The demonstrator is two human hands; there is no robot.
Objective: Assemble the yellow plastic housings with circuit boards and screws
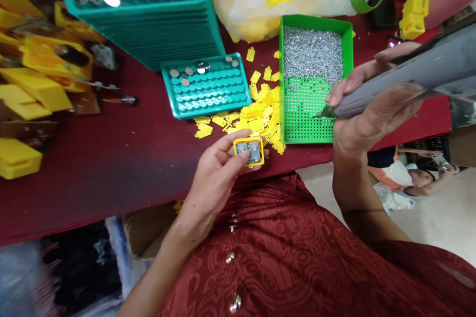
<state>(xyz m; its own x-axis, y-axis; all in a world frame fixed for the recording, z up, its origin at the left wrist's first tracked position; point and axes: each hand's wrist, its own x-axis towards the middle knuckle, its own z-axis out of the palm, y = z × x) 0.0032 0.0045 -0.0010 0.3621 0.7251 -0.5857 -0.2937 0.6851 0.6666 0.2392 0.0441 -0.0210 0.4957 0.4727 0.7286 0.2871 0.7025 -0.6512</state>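
Note:
Between the thumb and fingers of my left hand (pixel 221 163) is a small yellow plastic case (pixel 262 152), its open face up and a circuit board (pixel 254 148) showing inside. The thumb presses on the board. My right hand (pixel 366 114) is wrapped round a grey electric screwdriver (pixel 386 84), whose bit points left over the green perforated tray (pixel 316 134). Small silver screws (pixel 312 52) fill the far half of that tray. Beside it lies a loose pile of yellow plastic covers (pixel 260 116), just beyond the case.
A teal tray (pixel 208 90) holding a few coin cells lies behind the covers. Stacked teal trays (pixel 156 34) with batteries stand at the back left. Yellow housings (pixel 37 89) crowd the left side; a bag of yellow parts (pixel 245 5) sits behind. Another person (pixel 401 178) is at the right.

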